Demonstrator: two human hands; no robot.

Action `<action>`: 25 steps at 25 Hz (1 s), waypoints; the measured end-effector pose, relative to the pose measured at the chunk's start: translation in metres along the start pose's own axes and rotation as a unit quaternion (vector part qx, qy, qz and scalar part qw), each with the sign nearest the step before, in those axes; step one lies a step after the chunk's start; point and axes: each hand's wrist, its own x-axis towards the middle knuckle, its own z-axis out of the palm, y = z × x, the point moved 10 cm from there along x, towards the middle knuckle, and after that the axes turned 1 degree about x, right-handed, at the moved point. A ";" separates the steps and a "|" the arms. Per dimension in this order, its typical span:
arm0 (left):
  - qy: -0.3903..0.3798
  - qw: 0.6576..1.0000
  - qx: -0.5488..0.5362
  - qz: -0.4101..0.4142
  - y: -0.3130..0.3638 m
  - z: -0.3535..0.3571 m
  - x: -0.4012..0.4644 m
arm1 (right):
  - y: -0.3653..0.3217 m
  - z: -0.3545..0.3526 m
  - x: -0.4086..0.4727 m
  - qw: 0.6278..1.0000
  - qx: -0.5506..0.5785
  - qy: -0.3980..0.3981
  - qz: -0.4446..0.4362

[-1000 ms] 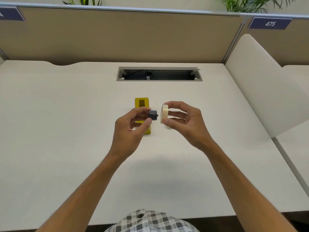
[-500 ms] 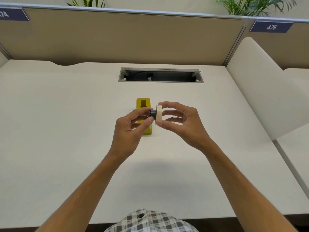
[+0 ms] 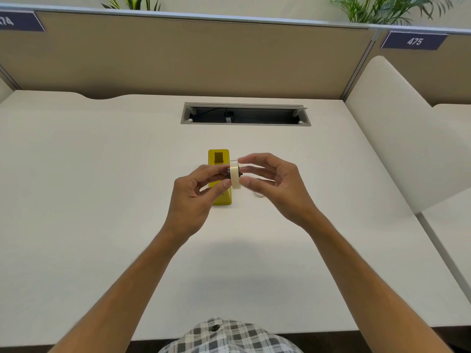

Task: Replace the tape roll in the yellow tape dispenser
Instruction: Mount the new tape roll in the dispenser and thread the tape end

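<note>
Just above the centre of the frame, both hands meet over a pale cream desk top (image 3: 102, 200). The left hand (image 3: 193, 200) pinches a small dark grey plastic spool core (image 3: 228, 171) between thumb and curled fingers. The right hand (image 3: 275, 184) grasps a cream-white roll of tape (image 3: 235, 174) by its rim, thumb below and fingers curled over the top. The roll stands on edge, its flat faces turned left and right, and the dark core sits pushed into its left face, so only a short stub of it shows between the left fingertips and the roll.

Directly behind the hands, slightly left of centre, a glossy yellow plastic tape dispenser (image 3: 218, 159) lies on the desk, partly hidden by the left fingers, with a darker rectangular recess near its far end. The roll is held above the desk, just right of the dispenser, not in it.

In the upper middle, a grey rectangular cable opening (image 3: 244, 114) is set into the desk. A tan partition wall (image 3: 178, 57) runs across the top, carrying a dark blue plate reading 475 (image 3: 414, 41) at the upper right. A checked shirt (image 3: 229, 337) shows at the bottom edge.
</note>
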 end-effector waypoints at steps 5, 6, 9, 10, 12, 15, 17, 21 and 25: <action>0.003 1.000 0.003 -0.006 -0.007 -0.003 0.003 | 0.011 -0.002 0.007 0.999 -0.044 0.023 0.009; 0.004 1.000 0.006 -0.007 -0.008 -0.004 0.004 | 0.012 0.000 0.009 0.999 -0.045 0.014 0.009; 0.000 1.000 0.019 -0.010 -0.014 -0.007 0.010 | 0.020 0.004 0.016 0.999 -0.042 -0.005 0.013; -0.002 1.000 0.025 -0.010 -0.016 -0.008 0.013 | 0.022 0.004 0.019 0.999 -0.040 -0.008 0.013; -0.006 0.999 0.033 -0.009 -0.020 -0.008 0.015 | 0.026 0.005 0.022 0.999 -0.041 -0.015 0.014; -0.008 0.999 0.040 -0.014 -0.029 -0.008 0.019 | 0.031 0.006 0.027 0.998 -0.058 -0.016 0.013; -0.006 0.999 0.048 -0.018 -0.035 -0.011 0.025 | 0.037 0.008 0.035 0.998 -0.067 -0.014 0.010; -0.005 0.997 0.066 -0.025 -0.054 -0.018 0.043 | 0.054 0.012 0.055 0.996 -0.089 -0.018 0.018; -0.007 0.994 0.100 -0.038 -0.080 -0.025 0.066 | 0.076 0.016 0.081 0.991 -0.130 -0.027 0.029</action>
